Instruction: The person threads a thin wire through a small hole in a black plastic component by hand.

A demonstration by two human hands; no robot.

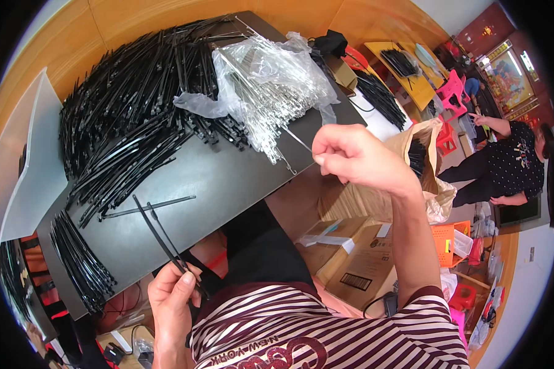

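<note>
The largest item is the dark grey table (172,212), extending forward of both hands. On it, ahead of the left hand (172,295), lies a broad heap of black cable ties (129,98). A clear plastic bag (224,95) sits at the right side of the heap, forward and left of the right hand (360,157); thin silver strips (271,104) lie bunched at it. A cardboard carton (363,255) is located between the hands, left of the right forearm. A brown paper sack (438,202) stands just beyond the right wrist. A smaller bundle of black ties (80,264) lies left of the left hand. The left hand is closed, thumb against fingers, gripping several black ties (160,237) that project forward over the table edge. The right hand is closed, thumb and forefinger pinching the end of a single silver strip (298,141).
</note>
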